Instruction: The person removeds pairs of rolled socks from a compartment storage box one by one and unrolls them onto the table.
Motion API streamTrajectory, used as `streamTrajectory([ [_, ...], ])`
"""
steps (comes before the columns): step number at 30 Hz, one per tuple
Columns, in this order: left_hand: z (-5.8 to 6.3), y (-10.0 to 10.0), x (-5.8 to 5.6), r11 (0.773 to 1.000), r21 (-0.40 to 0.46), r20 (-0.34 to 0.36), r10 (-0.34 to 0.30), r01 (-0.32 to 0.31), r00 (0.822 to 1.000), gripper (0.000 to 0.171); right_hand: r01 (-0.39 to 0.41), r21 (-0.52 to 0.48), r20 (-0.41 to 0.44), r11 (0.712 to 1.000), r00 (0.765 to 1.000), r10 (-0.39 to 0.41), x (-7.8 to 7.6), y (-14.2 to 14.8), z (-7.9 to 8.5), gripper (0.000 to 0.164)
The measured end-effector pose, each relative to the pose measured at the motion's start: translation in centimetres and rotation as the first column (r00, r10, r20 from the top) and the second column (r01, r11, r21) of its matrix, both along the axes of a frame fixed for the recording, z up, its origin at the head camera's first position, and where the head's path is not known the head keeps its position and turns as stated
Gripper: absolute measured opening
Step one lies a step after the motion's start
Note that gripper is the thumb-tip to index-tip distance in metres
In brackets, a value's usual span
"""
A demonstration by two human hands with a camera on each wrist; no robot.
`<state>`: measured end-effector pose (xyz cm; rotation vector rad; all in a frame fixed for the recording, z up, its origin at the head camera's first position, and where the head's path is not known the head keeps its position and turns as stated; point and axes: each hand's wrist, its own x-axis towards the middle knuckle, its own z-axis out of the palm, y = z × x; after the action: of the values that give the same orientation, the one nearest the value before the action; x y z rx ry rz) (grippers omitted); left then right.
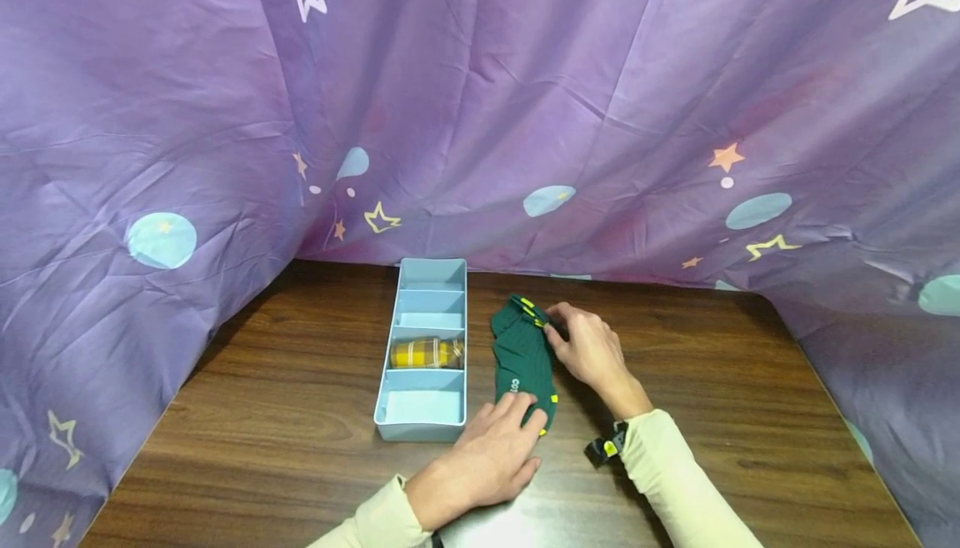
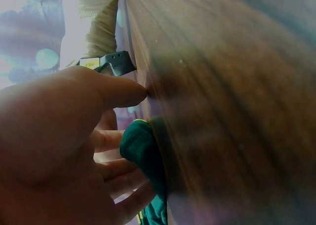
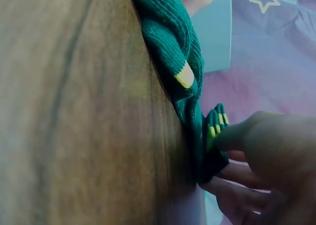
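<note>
A pair of dark green ribbed socks point(image 1: 523, 356) with yellow marks lies on the table, its cuffs at the far end. My right hand point(image 1: 592, 352) pinches the cuff edge, where several folded layers with yellow stripes show beside the thumb in the right wrist view. At the near end my left hand point(image 1: 491, 452) rests its extended fingers on the socks, close to some white lettering. Its thumb stands apart from the green fabric point(image 2: 140, 146) in the left wrist view.
Left of the socks stands a light blue box point(image 1: 420, 431) with several compartments in a row. One compartment holds a yellow-and-brown plaid bundle point(image 1: 423, 354). Behind the wooden table point(image 1: 285, 415) hangs a purple patterned curtain point(image 1: 510, 115), which also borders both sides.
</note>
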<state>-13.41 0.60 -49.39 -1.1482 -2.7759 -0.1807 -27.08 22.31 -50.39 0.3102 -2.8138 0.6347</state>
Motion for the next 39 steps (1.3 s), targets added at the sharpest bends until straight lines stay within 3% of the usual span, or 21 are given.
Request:
streamTrajectory([
  [6, -0.06, 0.06, 0.09, 1.0, 0.001, -0.019, -0.002, 0.002, 1.0, 0.047, 0.101, -0.038, -0.032, 0.994, 0.994, -0.102, 0.06, 0.11, 0.02, 0.009],
  [16, 0.0, 0.14, 0.16, 1.0, -0.002, 0.004, 0.004, -0.004, 1.0, 0.047, 0.2, -0.039, 0.009, 0.979, 0.98, -0.199, 0.33, 0.0, 0.26, 0.019],
  [22, -0.07, 0.19, 0.29, 1.0, -0.01, 0.007, 0.011, -0.011, 1.0, 0.047, 0.151, -0.072, 0.009, 0.986, 0.988, -0.151, 0.32, 0.03, 0.01, 0.014],
  [29, 0.03, 0.32, 0.54, 1.0, -0.029, -0.01, -0.001, 0.0, 1.0, 0.049, 0.031, -0.048, 0.027, 0.998, 0.999, -0.03, 0.21, -0.04, -0.28, 0.03],
  [35, 0.22, 0.47, 0.8, 0.998, -0.051, 0.053, -0.023, 0.025, 0.998, 0.058, -0.006, -0.036, 0.042, 0.999, 0.999, 0.007, 0.35, 0.06, -0.17, 0.033],
  [39, 0.34, 0.53, 0.84, 0.999, -0.05, 0.108, -0.004, 0.009, 0.994, 0.06, -0.029, -0.039, 0.047, 0.999, 0.998, 0.031, 0.74, 0.24, -0.04, 0.031],
])
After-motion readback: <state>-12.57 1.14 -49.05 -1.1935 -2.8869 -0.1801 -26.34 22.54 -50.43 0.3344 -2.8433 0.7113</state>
